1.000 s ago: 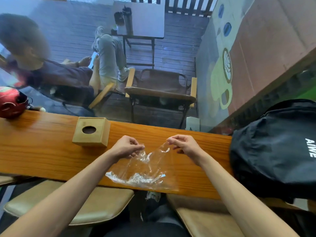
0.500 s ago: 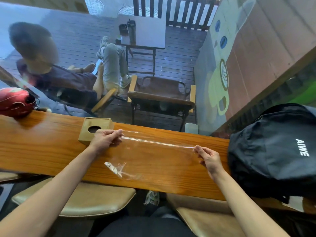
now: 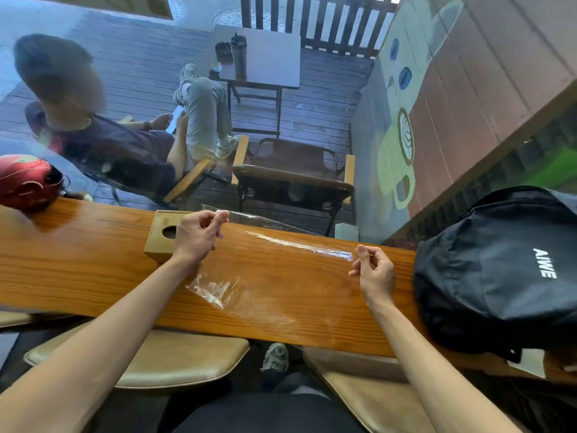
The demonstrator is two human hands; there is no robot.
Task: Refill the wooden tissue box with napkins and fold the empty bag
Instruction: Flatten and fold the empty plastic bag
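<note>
My left hand and right hand each pinch a top corner of the clear empty plastic bag, stretching it above the long wooden counter. The square wooden tissue box sits behind my left hand.

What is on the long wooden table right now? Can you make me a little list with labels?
left hand: pinches one top corner of the clear bag
right hand: pinches the other top corner
clear plastic bag: empty, stretched out over the counter
wooden tissue box: behind the left hand, round hole on top
counter: long, shiny wood
black backpack: at the right end
red helmet: at the left end
</note>
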